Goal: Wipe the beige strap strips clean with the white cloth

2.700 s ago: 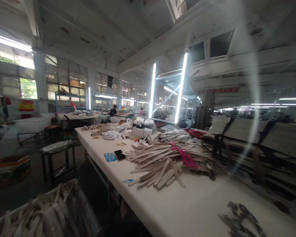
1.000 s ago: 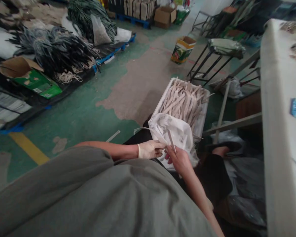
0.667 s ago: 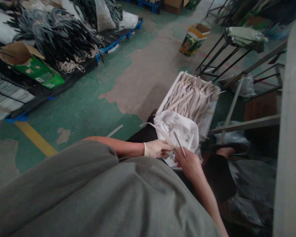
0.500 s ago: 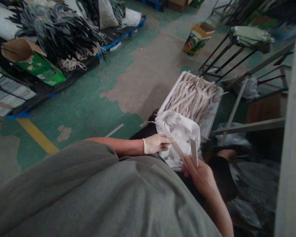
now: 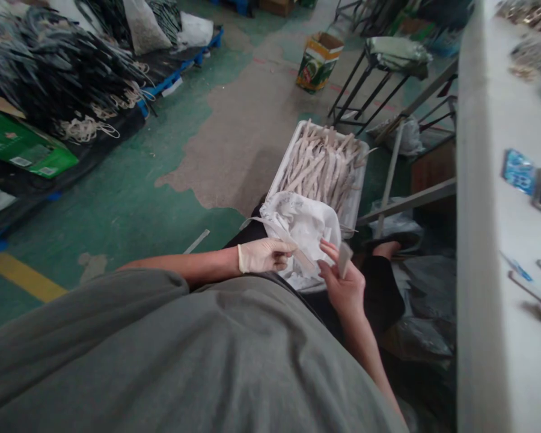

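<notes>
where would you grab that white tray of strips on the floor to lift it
Probably by the two long side rims of the white tray, reaching down from above: the white bag covers its near end, and strips overhang the far end.

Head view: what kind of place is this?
Most likely a factory workshop. There is a tray full of beige strips, dark bundles heaped on pallets, and a long worktable along the right. The left hand and right hand each hold a strip.
</notes>
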Available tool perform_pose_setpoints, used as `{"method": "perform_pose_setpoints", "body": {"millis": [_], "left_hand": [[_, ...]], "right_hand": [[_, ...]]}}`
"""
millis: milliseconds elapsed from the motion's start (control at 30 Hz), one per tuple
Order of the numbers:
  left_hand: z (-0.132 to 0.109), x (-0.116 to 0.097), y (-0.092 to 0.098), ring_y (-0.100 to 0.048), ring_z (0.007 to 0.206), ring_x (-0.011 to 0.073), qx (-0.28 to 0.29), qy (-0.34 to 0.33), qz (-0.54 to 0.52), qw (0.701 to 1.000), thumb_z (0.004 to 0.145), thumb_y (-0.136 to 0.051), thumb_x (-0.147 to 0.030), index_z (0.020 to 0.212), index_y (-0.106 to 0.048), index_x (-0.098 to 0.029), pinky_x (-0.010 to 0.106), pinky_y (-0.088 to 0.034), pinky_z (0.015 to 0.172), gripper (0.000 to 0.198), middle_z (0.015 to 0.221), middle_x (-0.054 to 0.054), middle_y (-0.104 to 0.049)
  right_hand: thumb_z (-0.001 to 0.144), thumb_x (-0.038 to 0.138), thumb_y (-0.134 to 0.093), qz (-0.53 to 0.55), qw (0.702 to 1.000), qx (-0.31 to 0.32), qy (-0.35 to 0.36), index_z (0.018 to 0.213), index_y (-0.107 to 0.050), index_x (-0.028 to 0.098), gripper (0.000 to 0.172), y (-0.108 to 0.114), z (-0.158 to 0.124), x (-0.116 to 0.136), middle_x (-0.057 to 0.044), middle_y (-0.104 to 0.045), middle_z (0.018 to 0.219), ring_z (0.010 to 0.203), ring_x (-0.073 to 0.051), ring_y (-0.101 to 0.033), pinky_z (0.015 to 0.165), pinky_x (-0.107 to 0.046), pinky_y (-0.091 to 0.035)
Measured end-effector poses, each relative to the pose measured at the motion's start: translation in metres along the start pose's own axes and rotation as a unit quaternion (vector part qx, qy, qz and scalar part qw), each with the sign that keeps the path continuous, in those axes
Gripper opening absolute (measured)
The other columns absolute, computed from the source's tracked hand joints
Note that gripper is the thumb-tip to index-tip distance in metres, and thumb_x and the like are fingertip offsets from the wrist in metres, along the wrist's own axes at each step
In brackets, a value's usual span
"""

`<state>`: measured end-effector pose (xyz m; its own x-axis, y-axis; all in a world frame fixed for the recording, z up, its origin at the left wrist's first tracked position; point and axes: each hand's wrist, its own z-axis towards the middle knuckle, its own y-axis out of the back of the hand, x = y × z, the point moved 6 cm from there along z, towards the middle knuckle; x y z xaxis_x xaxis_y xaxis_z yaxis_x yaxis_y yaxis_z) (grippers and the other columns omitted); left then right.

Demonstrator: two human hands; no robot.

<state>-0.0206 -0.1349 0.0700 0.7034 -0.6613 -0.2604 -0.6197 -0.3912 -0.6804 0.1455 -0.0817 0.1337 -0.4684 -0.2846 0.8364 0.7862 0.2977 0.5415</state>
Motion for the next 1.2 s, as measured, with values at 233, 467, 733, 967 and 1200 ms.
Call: {"method": "perform_pose_setpoints", "body": {"millis": [233,467,733,967,1200], "left_hand": [[-0.003,0.013,-0.015,-0.062,0.063,0.0143,0.11,0.011,0.055,0.992,0.079,-0.067,-0.013,0.08,-0.07,-0.008,0.025,-0.047,0.064,0.006,0.072,0.008,-0.068],[-0.01,0.008,-0.008,-0.07,0.103,0.0285,0.16,0.064,-0.076,0.982,0.088,-0.061,-0.03,0.113,-0.068,-0.006,0.04,-0.053,0.091,0.036,0.111,0.02,-0.072],[-0.01,-0.141,0.083,-0.068,0.065,0.0144,-0.17,-0.281,-0.259,0.908,0.105,-0.037,-0.034,0.115,-0.06,-0.009,0.023,-0.055,0.057,0.035,0.077,0.008,-0.069],[0.018,-0.119,-0.019,-0.06,0.055,0.0101,0.038,-0.268,0.102,0.957,0.096,-0.06,-0.034,0.109,-0.069,-0.015,0.016,-0.038,0.044,0.025,0.075,0.005,-0.068],[0.044,-0.015,-0.07,-0.059,0.059,0.0124,0.197,-0.113,0.408,0.884,0.078,-0.074,-0.064,0.106,-0.073,-0.012,0.021,-0.037,0.05,0.059,0.08,0.01,-0.071]], "right_hand": [[0.094,0.025,-0.06,-0.012,0.985,0.098,0.139,0.11,-0.079,0.028,0.025,-0.016,0.001,0.031,-0.006,-0.073,0.125,0.107,-0.021,-0.072,0.094,-0.032,-0.057],[0.088,0.029,-0.064,0.115,0.993,-0.02,0.009,0.084,-0.077,0.024,0.014,0.024,-0.017,0.017,-0.003,-0.073,0.073,0.061,-0.018,-0.066,0.062,-0.032,-0.055],[0.089,0.035,-0.066,0.233,0.972,-0.002,-0.038,0.07,-0.073,0.023,0.023,0.09,-0.083,-0.015,-0.005,-0.066,0.063,0.055,-0.019,-0.06,0.048,-0.03,-0.046],[0.081,0.051,-0.072,0.306,0.939,-0.035,-0.155,0.076,-0.073,0.017,0.034,0.054,-0.062,-0.041,-0.01,-0.075,0.082,0.047,-0.013,-0.055,0.045,-0.028,-0.045],[0.074,0.049,-0.077,0.348,0.925,-0.095,-0.114,0.078,-0.075,0.017,0.033,0.072,0.006,-0.024,-0.013,-0.073,0.121,0.067,-0.013,-0.059,0.049,-0.023,-0.049]]}}
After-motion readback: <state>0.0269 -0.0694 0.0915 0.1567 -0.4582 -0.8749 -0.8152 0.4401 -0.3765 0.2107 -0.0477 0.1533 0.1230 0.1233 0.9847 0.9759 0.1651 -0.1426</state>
